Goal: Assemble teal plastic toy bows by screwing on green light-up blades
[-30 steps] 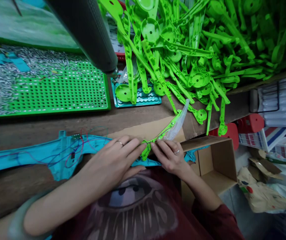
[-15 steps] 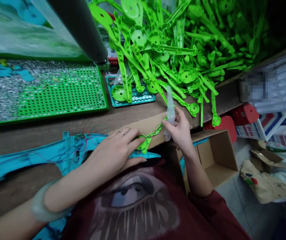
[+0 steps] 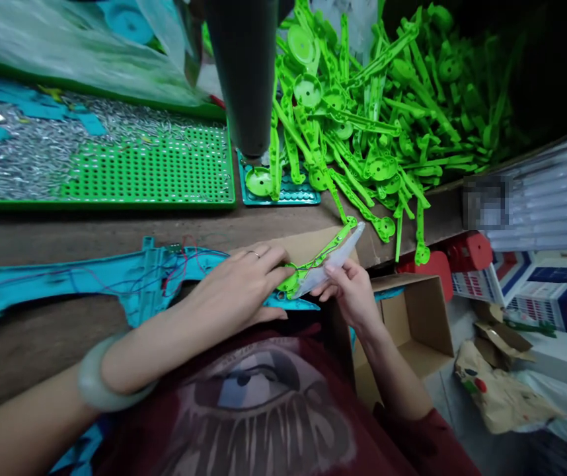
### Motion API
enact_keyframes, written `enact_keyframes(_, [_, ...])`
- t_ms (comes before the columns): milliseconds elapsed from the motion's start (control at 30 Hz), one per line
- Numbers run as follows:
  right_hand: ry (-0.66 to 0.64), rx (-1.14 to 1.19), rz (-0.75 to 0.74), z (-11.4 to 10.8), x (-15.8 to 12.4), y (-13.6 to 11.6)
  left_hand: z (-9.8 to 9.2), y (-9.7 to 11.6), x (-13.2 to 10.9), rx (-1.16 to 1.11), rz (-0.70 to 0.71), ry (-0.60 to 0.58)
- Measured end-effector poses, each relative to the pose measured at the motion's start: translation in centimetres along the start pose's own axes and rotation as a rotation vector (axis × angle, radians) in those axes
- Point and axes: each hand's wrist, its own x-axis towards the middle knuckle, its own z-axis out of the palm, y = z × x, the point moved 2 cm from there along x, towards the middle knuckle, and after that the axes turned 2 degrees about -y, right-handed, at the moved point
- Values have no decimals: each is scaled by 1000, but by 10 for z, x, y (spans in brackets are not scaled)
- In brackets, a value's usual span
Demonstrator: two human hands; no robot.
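My left hand point(image 3: 236, 284), palm down, grips the wide end of a slim bright-green plastic part point(image 3: 330, 246) with thin wires along it. In my right hand point(image 3: 355, 292), between thumb and fingers, is a translucent white blade-shaped plastic piece point(image 3: 341, 254). It slants along the green part, its lower end near the wide end; whether they touch I cannot tell. Beneath lies a flat strip of cardboard point(image 3: 308, 242). A long blue plastic shell point(image 3: 110, 281) with red and dark wires runs leftward from under my left hand, its pointed tip point(image 3: 306, 305) showing past my fingers.
Behind my hands is a large heap of green plastic parts point(image 3: 380, 168). A green perforated tray point(image 3: 164, 172) of small metal pieces stands at the left. A dark post-like tool point(image 3: 244, 79) hangs over the bench. An open cardboard box point(image 3: 425, 314) sits at the right.
The translucent piece has tilted from upright to slanting along the green part, as my right hand moved slightly lower. The view has shifted, while my left hand keeps its hold.
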Motion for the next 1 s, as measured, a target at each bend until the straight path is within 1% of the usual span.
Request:
enact_keyframes(100, [43, -74, -54, 1, -1, 7, 1, 0, 0, -29, -1, -3])
enact_keyframes(167, [73, -176, -71, -1, -5, 13, 3, -2, 0, -51, 3, 4])
enact_keyframes(200, [120, -258, -102, -3, -8, 15, 3, -4, -1, -63, 5, 14])
enact_keyframes(233, [199, -376, -166, -5, -11, 15, 4, -5, -2, -79, 8, 21])
enact_keyframes(267, [299, -532, -265, -8, -15, 14, 5, -7, -2, -99, 14, 29])
enact_keyframes(300, [395, -721, -392, -9, -18, 11, 6, -9, -3, -122, 18, 39])
enact_keyframes(333, [462, -927, -531, -10, -20, 8, 7, -11, -4, -149, 22, 50])
enact_keyframes(367, [482, -1131, -664, -10, -21, 6, 8, -13, -5, -176, 28, 61])
enact_keyframes(400, [452, -1310, -769, -9, -19, 5, 9, -15, -6, -203, 33, 70])
enact_keyframes(433, [394, -1450, -841, -9, -16, 4, 11, -17, -6, -226, 33, 83])
enact_keyframes(467, [342, -1545, -885, -10, -11, 4, 14, -19, -7, -246, 31, 93])
enact_keyframes(500, [316, -1603, -906, -12, -4, 4, 16, -20, -8, -259, 27, 100])
enact_keyframes(533, [316, -1633, -909, -14, 3, 4, 19, -22, -9, -265, 24, 105])
enact_keyframes(600, [358, -1645, -889, -20, 15, 3, 25, -24, -11, -264, 20, 117])
enact_keyframes(667, [397, -1627, -866, -23, 18, -1, 29, -26, -13, -257, 17, 137])
enact_keyframes(700, [390, -1609, -870, -24, 16, -5, 31, -26, -14, -255, 11, 149])
enact_keyframes(733, [357, -1574, -891, -23, 11, -10, 32, -27, -15, -253, 4, 158])
enact_keyframes(767, [295, -1519, -915, -22, 6, -17, 33, -27, -15, -249, -5, 160])
enact_keyframes(833, [166, -1361, -971, -16, -1, -39, 33, -27, -15, -233, -20, 157])
enact_keyframes(867, [127, -1289, -968, -11, 2, -54, 32, -27, -15, -226, -24, 153])
enact_keyframes(900, [132, -1244, -956, -7, 10, -69, 31, -26, -15, -221, -22, 140])
enact_keyframes(933, [184, -1259, -902, -2, 23, -86, 29, -26, -14, -218, -17, 121])
enact_keyframes(967, [174, -1314, -799, 4, 42, -100, 27, -26, -14, -214, -13, 103])
enact_keyframes(1000, [102, -1379, -690, 9, 64, -113, 25, -25, -14, -209, -11, 91])
